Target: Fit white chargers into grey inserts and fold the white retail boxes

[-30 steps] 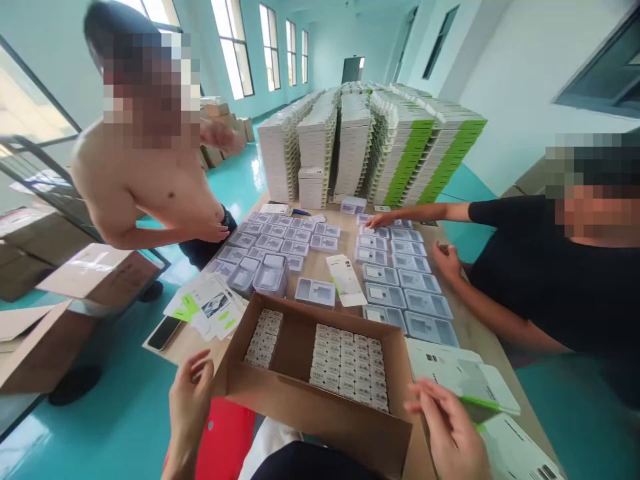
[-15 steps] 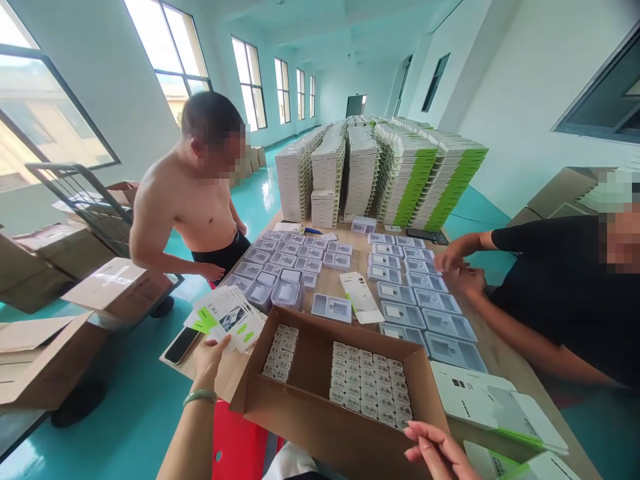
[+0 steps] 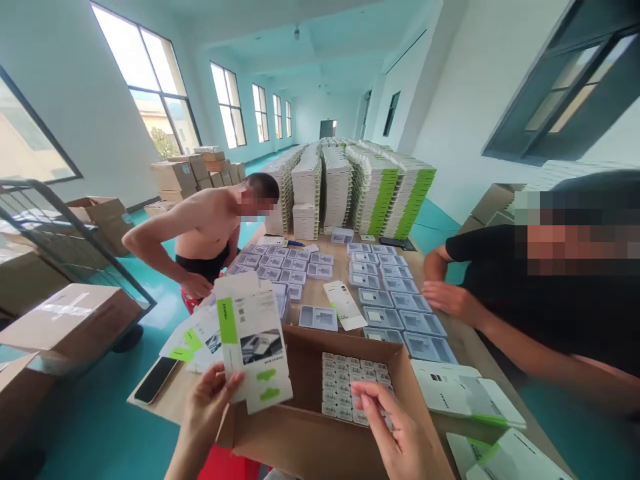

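Observation:
My left hand (image 3: 213, 397) pinches a flat, unfolded white-and-green packaging box (image 3: 263, 363) by its lower left edge and holds it up over the left end of an open cardboard carton (image 3: 310, 440). More flat boxes of the same print (image 3: 193, 337) lie behind it, beside a phone (image 3: 156, 380). My right hand (image 3: 385, 420) hovers above the carton's right side with nothing held, thumb and fingers apart. Under it stand rows of small white printed packs (image 3: 345, 383). The held box hides the carton's left end.
Clear plastic trays (image 3: 380, 317) stand in rows across the table, with another flat box (image 3: 345, 303) between them. Tall stacks of cartons (image 3: 335, 187) rise at the back. Flat boxes (image 3: 465, 393) lie at right. One person stands at left; another (image 3: 540, 320) sits at right.
My left hand has lifted one flat box from the pile and brought it right, over the carton. My right hand has moved left and up above the small packs. The person at left bends forward.

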`<state>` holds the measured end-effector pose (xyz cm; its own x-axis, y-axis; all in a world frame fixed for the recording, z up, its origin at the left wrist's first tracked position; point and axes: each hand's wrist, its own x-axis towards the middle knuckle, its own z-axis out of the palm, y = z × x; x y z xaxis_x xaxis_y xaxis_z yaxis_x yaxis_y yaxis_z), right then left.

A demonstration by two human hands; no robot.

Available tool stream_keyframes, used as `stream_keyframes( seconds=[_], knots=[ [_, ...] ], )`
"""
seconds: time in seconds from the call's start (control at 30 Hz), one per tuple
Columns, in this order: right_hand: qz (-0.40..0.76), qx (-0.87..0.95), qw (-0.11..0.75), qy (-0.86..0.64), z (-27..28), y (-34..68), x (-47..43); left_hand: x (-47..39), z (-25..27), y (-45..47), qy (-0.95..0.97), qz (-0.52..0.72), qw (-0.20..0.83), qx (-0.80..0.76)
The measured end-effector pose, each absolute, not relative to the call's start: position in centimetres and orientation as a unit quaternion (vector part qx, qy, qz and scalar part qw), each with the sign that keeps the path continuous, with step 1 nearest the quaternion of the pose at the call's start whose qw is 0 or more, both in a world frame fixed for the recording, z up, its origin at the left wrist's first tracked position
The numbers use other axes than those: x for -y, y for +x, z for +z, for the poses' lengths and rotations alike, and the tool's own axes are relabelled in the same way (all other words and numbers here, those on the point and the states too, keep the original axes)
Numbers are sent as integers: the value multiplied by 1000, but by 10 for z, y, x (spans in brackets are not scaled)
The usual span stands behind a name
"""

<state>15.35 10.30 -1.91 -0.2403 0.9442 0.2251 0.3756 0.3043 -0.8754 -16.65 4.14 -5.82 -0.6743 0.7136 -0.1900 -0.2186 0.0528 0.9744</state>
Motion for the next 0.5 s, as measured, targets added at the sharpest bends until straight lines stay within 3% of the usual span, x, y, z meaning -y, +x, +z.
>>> stream_keyframes(
  seconds=[0.1,0.2,0.33,0.5],
  knots=[
    [161,792,459,-368,28,138,-114,-41,-63,-129,263,608,425,-617],
    [51,818,451,-354,57,124,-122,-42,-55,-104,334,530,478,-616],
    [34,805,417,-421,64,122,-126,-39,-34,-81,372,506,448,-636],
    [95,804,376,-451,65,136,-118,-42,-34,-72,384,500,365,-685]
  ],
)
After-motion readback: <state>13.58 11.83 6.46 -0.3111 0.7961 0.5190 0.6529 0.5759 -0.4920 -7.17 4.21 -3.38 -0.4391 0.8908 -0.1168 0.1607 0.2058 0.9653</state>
